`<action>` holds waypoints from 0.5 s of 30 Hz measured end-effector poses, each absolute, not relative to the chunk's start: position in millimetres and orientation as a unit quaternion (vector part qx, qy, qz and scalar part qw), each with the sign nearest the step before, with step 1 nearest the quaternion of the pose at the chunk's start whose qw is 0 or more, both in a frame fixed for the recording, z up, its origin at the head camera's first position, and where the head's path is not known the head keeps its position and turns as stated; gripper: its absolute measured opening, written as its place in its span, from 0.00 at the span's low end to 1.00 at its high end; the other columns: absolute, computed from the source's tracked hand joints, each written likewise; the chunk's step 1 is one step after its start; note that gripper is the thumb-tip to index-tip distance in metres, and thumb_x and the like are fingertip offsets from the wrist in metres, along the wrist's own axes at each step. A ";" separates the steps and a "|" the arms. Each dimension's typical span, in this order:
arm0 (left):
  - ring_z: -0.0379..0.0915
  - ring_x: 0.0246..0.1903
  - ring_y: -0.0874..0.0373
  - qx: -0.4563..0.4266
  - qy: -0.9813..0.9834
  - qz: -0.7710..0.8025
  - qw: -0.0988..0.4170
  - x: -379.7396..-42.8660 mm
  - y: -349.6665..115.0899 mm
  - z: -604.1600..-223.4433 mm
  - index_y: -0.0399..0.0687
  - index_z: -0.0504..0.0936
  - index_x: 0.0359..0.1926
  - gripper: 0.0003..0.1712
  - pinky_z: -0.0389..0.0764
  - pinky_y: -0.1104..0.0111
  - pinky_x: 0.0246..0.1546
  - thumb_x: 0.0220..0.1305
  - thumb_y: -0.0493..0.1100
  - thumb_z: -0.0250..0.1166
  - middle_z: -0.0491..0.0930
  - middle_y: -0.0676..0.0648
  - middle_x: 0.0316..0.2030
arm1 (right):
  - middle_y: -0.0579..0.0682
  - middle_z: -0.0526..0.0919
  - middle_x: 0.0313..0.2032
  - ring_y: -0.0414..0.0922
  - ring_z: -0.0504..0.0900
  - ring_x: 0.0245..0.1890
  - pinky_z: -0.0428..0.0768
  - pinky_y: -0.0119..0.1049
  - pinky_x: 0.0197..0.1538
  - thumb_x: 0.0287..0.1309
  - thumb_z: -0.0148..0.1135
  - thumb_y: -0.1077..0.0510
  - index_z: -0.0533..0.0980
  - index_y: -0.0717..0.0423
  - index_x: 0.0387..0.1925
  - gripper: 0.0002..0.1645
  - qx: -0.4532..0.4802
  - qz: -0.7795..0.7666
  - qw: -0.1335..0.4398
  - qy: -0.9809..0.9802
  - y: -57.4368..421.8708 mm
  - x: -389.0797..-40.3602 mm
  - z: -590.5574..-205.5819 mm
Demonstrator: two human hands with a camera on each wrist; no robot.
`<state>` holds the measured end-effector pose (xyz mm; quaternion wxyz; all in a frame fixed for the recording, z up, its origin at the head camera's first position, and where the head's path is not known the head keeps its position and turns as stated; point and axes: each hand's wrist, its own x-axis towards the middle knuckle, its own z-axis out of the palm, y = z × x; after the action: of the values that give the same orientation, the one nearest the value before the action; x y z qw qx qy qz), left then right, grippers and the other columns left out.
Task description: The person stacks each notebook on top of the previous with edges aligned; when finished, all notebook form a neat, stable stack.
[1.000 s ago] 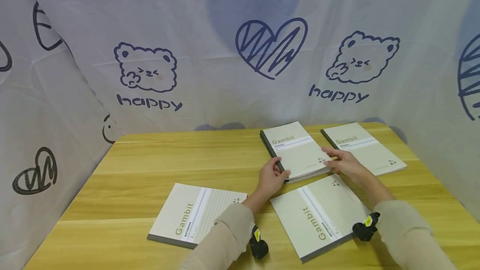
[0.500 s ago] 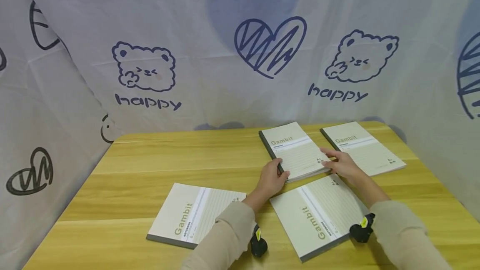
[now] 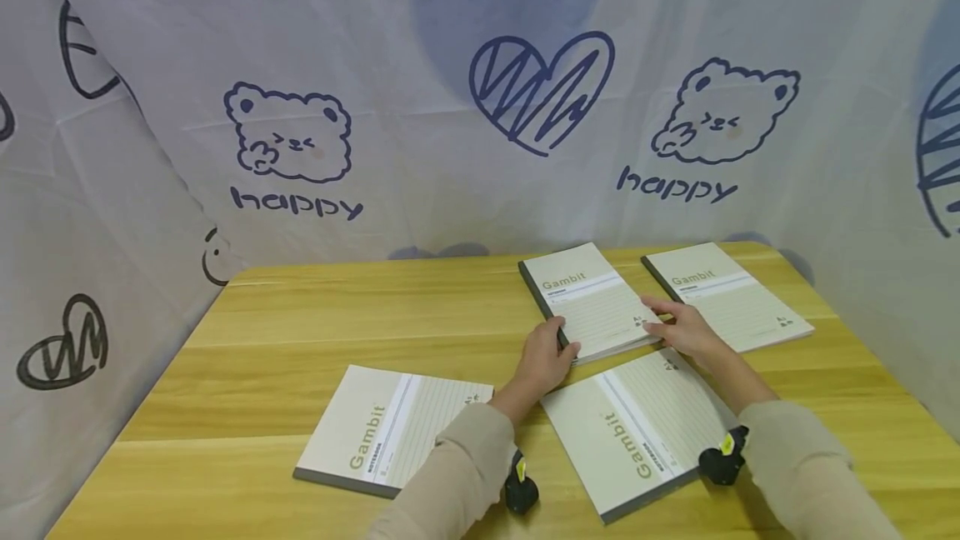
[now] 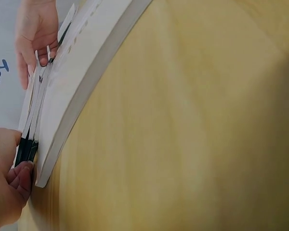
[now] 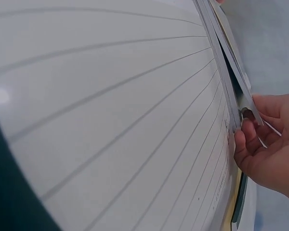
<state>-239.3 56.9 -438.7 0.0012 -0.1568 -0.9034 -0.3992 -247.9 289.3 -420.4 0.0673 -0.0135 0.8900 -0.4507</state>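
Two or more cream "Gambit" notebooks (image 3: 592, 302) lie stacked at the back, right of the table's middle. The left hand (image 3: 543, 357) grips the stack's near-left corner; the left wrist view shows the thumb and fingers of that left hand (image 4: 7, 180) around the dark spines. Across from it, the right hand (image 3: 690, 333) holds the right edge. In the right wrist view, the right hand (image 5: 274, 144) pinches the upper notebook (image 5: 241, 91), with fingertips in the gap beneath it. Just in front, another notebook (image 3: 637, 432) lies flat, its far corner close to the stack.
One notebook (image 3: 390, 432) lies at the left front, partly behind the left sleeve (image 3: 461, 473). A further notebook (image 3: 727, 294) lies at the back right, beside the right hand. The wooden table (image 3: 247, 407) meets a printed curtain (image 3: 420, 190) at the back.
The stack's edges look more evenly lined up than a second ago, with the lower spine sticking out less. Both hands keep their hold and have barely moved.
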 end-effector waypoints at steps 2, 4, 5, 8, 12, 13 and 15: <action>0.69 0.58 0.46 -0.154 -0.904 -0.398 -0.001 -238.6 56.5 -438.2 0.32 0.67 0.60 0.26 0.70 0.60 0.59 0.65 0.41 0.58 0.73 0.35 0.55 | 0.73 0.59 0.61 0.53 0.71 0.46 0.75 0.29 0.34 0.63 0.52 0.62 0.54 0.65 0.67 0.34 -0.019 -0.446 0.067 0.892 288.6 -248.5 -421.0; 0.68 0.58 0.46 -0.152 -0.906 -0.396 -0.004 -238.0 56.3 -437.5 0.32 0.67 0.60 0.26 0.70 0.60 0.59 0.65 0.42 0.58 0.72 0.34 0.56 | 0.73 0.61 0.60 0.54 0.71 0.46 0.74 0.29 0.34 0.63 0.53 0.62 0.55 0.66 0.67 0.34 -0.026 -0.440 0.061 0.896 287.6 -248.9 -421.4; 0.68 0.59 0.46 -0.150 -0.906 -0.395 -0.007 -237.8 56.2 -437.2 0.33 0.67 0.61 0.27 0.69 0.61 0.60 0.65 0.42 0.57 0.72 0.35 0.56 | 0.73 0.62 0.59 0.54 0.71 0.45 0.73 0.29 0.34 0.62 0.53 0.63 0.56 0.67 0.66 0.33 -0.031 -0.434 0.056 0.899 287.2 -249.3 -421.6; 0.67 0.59 0.46 -0.148 -0.909 -0.390 -0.010 -237.8 56.0 -436.5 0.33 0.66 0.61 0.27 0.69 0.61 0.60 0.65 0.42 0.58 0.71 0.35 0.57 | 0.73 0.67 0.55 0.51 0.72 0.40 0.72 0.29 0.33 0.61 0.55 0.64 0.58 0.70 0.64 0.32 -0.048 -0.411 0.040 0.910 285.5 -249.9 -420.5; 0.67 0.60 0.47 -0.147 -0.912 -0.384 -0.016 -238.1 55.8 -435.7 0.34 0.66 0.61 0.27 0.69 0.62 0.60 0.65 0.43 0.58 0.71 0.36 0.57 | 0.71 0.72 0.46 0.47 0.72 0.33 0.71 0.30 0.31 0.59 0.56 0.64 0.61 0.76 0.60 0.31 -0.084 -0.360 0.025 0.929 285.6 -249.5 -415.9; 0.67 0.60 0.47 -0.147 -0.912 -0.383 -0.017 -238.3 55.9 -435.5 0.34 0.66 0.61 0.27 0.69 0.62 0.60 0.65 0.43 0.58 0.71 0.36 0.57 | 0.70 0.73 0.43 0.47 0.72 0.32 0.71 0.31 0.32 0.59 0.57 0.64 0.61 0.76 0.60 0.31 -0.092 -0.348 0.024 0.933 285.9 -249.2 -414.6; 0.67 0.60 0.48 -0.147 -0.912 -0.382 -0.021 -239.1 56.0 -435.8 0.34 0.66 0.62 0.28 0.69 0.62 0.60 0.65 0.43 0.58 0.71 0.36 0.58 | 0.68 0.73 0.40 0.48 0.73 0.32 0.71 0.33 0.32 0.59 0.57 0.64 0.62 0.77 0.59 0.30 -0.105 -0.325 0.024 0.939 287.0 -249.6 -413.5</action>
<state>-239.1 56.0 -435.8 -0.0206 -0.1471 -0.9122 -0.3818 -249.6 287.0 -413.5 0.0242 -0.1051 0.9394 -0.3255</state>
